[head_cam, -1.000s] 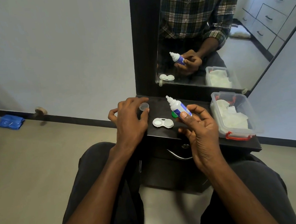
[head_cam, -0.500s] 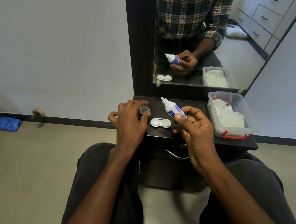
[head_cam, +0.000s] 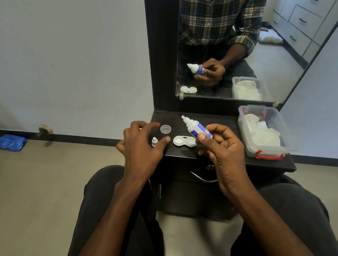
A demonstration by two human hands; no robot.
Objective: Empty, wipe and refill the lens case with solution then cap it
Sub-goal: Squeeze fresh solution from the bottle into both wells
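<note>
The bottle (head_cam: 197, 127) carries a blue label, its writing too small to read. One bottle, one two-well case (head_cam: 184, 141), one loose round cap (head_cam: 165, 128), one small dropper cap (head_cam: 154, 141) and one bin (head_cam: 270, 152) of tissues are on or over the table (head_cam: 272, 164). The right hand (head_cam: 221, 148) pinches the bottle, nozzle tilted to 11 o'clock, just at 3 o'clock of the case. The left hand (head_cam: 139, 146), its grip loosely spread, has fingertips beside the dropper cap, holding nothing.
</note>
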